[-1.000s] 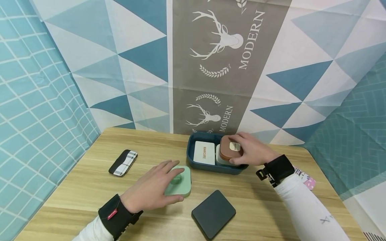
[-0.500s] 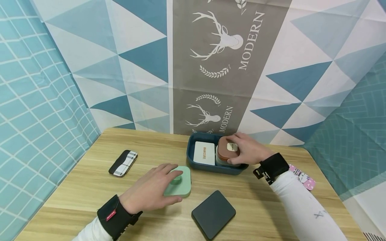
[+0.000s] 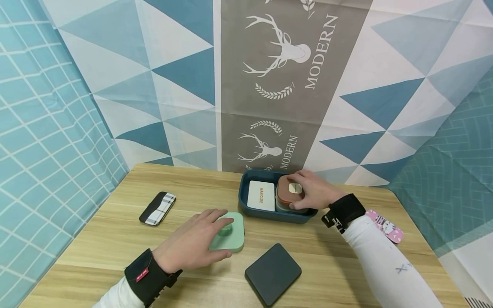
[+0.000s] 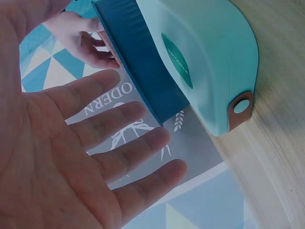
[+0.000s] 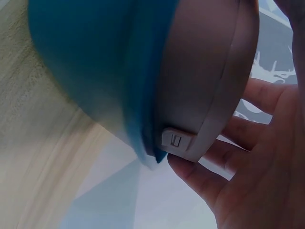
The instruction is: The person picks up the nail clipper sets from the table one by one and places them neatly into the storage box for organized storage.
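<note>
My right hand (image 3: 317,191) grips a small square case with a brown lid (image 3: 286,192), thumb on the near side and fingers over the far side. The case sits in the right part of a dark blue tray (image 3: 277,215); a pale edge shows below its lid. Its front clasp (image 5: 177,140) shows in the right wrist view, above the tray's rim. My left hand (image 3: 190,239) is spread over a mint green manicure case (image 3: 237,233), partly covering it. In the left wrist view its fingers are straight and apart from the green case, which has a brown snap strap (image 4: 240,110).
A white box marked MANICURE (image 3: 261,195) stands in the tray's left part. On the wooden table (image 3: 208,286) lie a dark flat box (image 3: 272,273), a black and plaid pouch (image 3: 157,208) and a pink patterned item (image 3: 387,226). Patterned cloth (image 3: 181,85) hangs behind.
My right hand has shifted slightly left with the brown-lidded case, which now sits a little lower in the tray. The left hand has barely moved.
</note>
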Available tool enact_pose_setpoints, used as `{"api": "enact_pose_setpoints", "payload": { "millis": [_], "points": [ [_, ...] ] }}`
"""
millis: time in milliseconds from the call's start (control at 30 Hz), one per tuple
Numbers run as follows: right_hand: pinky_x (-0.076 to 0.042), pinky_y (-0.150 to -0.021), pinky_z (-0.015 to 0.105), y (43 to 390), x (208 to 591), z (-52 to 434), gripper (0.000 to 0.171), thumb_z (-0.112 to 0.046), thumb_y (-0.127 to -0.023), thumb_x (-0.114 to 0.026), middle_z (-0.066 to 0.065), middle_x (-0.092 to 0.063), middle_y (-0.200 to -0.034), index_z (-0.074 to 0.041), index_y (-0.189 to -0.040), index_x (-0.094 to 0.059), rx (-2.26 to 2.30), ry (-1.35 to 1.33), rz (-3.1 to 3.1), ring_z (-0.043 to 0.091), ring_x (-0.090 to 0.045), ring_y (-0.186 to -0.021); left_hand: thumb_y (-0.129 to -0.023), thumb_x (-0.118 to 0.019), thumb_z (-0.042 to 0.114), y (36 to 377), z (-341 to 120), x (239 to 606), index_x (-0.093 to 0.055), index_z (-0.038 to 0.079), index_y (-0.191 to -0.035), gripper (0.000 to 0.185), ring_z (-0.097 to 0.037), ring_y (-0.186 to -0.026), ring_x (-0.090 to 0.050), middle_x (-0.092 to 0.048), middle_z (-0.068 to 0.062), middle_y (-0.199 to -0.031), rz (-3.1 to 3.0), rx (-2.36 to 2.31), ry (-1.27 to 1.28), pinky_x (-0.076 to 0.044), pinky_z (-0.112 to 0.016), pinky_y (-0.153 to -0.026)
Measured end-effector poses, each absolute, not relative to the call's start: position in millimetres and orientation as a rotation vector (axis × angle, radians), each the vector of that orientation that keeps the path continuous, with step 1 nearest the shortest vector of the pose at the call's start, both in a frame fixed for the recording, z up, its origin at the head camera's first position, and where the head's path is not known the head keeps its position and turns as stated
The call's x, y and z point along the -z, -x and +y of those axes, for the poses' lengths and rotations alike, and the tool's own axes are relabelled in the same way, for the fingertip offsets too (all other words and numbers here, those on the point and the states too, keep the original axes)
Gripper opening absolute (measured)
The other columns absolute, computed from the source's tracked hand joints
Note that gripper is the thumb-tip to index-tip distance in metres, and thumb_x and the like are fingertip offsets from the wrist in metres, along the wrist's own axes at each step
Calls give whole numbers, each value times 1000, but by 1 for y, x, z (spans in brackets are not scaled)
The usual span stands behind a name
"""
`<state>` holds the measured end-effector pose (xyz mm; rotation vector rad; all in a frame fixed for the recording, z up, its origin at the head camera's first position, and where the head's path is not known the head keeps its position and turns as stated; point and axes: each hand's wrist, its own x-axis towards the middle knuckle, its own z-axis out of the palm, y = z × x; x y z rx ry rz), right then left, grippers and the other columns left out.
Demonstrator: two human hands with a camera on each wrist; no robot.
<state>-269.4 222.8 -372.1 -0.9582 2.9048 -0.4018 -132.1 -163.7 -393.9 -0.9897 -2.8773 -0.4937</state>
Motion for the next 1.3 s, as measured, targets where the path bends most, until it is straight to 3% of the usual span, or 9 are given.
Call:
{"api": "enact_pose_setpoints", "payload": {
  "millis": [800,1100,1300],
  "points": [
    [-48,-105,48,278,386,226,87,-48,-86,-83,16,-51,-149,-7,-156,-50,356,983,2881,32,-51,-133,-90,-81,55,132,-164,393,-63,17,-147,71,-34,-139,-52,-52,-12,-156,-2890,514,994,-49,-60,-107],
    [-44,-107,55,277,388,227,88,-46,-83,-84,15,-53,-147,-8,-155,-52,346,978,2904,36,-49,-132,-90,-81,54,132,-165,392,-63,16,-147,72,-34,-140,-51,-52,-12,-156,-2893,521,998,-49,-61,-106],
    [-45,-106,52,275,389,228,89,-44,-82,-84,15,-53,-147,-8,-156,-51,351,972,2902,35,-49,-132,-90,-81,54,132,-165,392,-63,16,-148,71,-34,-140,-51,-52,-12,-156,-2888,518,999,-49,-60,-106]
  ]
}}
